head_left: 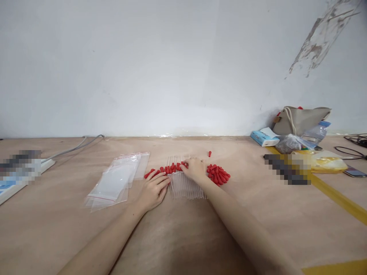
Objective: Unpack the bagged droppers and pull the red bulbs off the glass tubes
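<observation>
A row of clear, thin dropper tubes (187, 187) lies side by side on the table, with red rubber dropper bulbs (172, 168) lined up across them. My left hand (155, 191) rests at the left end of the row, fingers stretched out flat and touching the leftmost bulbs. Over the tubes, my right hand (195, 169) has its fingers curled down and pinched at a red bulb (184, 165); the fingertips partly hide it. To the right of that hand is a heap of loose red bulbs (219, 175). One single bulb (210, 153) lies apart, farther back.
Clear zip bags (111, 183) lie stacked to the left. A power strip (28, 175) with a grey cable sits at the far left. At the right are a tissue pack (265, 137), a grey bag (308, 118), plastic bags, a phone (355, 172) and yellow tape (338, 196). A wall closes off the back.
</observation>
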`<state>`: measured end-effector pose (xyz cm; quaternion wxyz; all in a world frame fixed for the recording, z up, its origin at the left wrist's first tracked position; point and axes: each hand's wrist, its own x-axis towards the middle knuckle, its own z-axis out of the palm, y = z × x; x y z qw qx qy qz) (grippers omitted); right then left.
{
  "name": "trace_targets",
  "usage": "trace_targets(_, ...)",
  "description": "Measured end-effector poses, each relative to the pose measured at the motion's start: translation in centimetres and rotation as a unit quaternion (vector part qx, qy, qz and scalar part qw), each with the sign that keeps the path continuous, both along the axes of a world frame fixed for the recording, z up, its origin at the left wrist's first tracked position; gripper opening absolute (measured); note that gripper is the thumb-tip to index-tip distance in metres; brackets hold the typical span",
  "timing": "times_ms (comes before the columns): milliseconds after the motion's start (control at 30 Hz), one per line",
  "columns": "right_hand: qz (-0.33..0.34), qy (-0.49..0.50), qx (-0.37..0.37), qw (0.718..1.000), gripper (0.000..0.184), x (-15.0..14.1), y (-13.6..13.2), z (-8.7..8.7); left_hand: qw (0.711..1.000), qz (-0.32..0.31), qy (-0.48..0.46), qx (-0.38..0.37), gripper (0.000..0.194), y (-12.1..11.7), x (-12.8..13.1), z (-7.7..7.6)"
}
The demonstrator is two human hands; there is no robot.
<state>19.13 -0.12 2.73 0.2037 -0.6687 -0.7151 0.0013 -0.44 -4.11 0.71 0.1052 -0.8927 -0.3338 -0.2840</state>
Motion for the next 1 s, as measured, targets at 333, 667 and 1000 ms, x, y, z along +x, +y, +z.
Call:
trace_targets(333, -0.008, 0.001, 0.005, 1.000, 0.030, -0.74, 0.26, 0.02, 0.999, 0.019, -0.027, -0.020, 0.024, 0.13, 0.19, -0.38)
trace_targets(667, 0.031, -0.002, -0.014, 0.999, 0.028, -0.51, 0.27, 0.31, 0.996, 0.018, -0.078, 0.024, 0.025, 0.12, 0.27, -0.12)
trace_targets(1000, 0.005, 0.083, 0.086, 0.993, 0.025, -0.33, -0.59, 0.46, 0.994, 0.026, -0.106, 0.028, 0.026, 0.10, 0.24, -0.10)
